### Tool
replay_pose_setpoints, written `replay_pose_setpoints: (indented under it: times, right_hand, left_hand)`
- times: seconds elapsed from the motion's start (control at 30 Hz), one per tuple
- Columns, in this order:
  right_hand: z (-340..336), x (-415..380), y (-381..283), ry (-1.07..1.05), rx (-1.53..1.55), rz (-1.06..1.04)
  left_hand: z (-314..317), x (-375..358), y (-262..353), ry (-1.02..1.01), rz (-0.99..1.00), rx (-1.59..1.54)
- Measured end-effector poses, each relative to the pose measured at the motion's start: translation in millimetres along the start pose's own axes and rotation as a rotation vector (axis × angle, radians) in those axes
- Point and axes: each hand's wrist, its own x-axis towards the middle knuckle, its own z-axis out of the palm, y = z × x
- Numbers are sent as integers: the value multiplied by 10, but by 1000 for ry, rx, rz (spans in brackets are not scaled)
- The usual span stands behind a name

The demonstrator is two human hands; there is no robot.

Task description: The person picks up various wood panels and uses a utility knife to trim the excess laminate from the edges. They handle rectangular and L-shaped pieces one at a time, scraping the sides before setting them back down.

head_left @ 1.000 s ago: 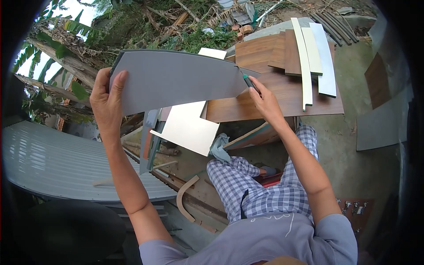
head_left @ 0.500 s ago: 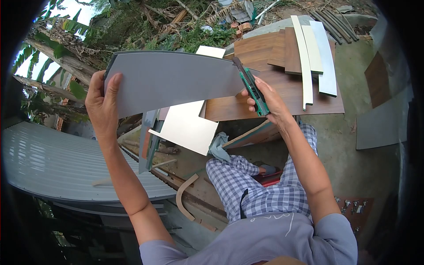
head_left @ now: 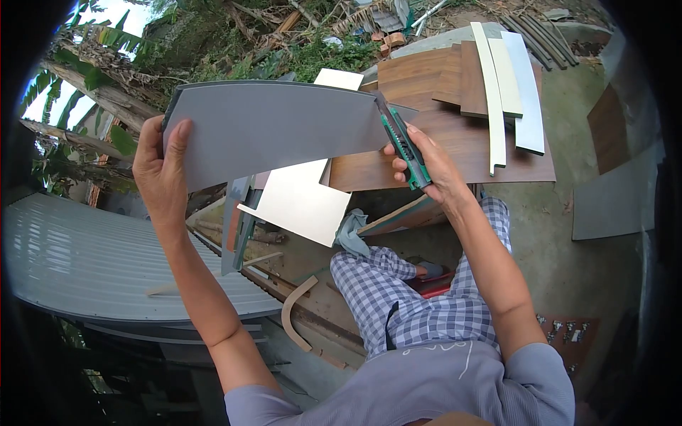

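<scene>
Grey curved panel point(head_left: 273, 128) is held up in the air, left hand point(head_left: 162, 177) pinching its left end. Right hand point(head_left: 430, 165) is wrapped around a green utility knife point(head_left: 401, 142) touching the panel's right edge, wood-grain boards point(head_left: 455, 135) stacked just beyond.

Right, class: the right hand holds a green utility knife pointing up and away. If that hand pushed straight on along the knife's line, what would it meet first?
Probably the grey curved panel: the green utility knife in the right hand already lies against its end edge. Depth is unclear; the wood-grain boards lie beyond.
</scene>
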Motion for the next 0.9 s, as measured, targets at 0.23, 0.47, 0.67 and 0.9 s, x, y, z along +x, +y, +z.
replay_pose_setpoints:
  times: [0.23,0.47,0.67,0.9]
  right_hand:
    - [35,-3,-55,52,-231,12]
    - [20,-31,-108,65,-232,41]
    - [8,-91,-62,94,122,111]
    - [-1,-105,-26,85,-115,-12]
  left_hand:
    - [-63,-25,-51,-44,-24,-9]
    - [-32,-50,9,-41,-1,-26]
    - [-40,-45,11,-53,-9,-15]
    - [-8,-31,44,-27,28,-48]
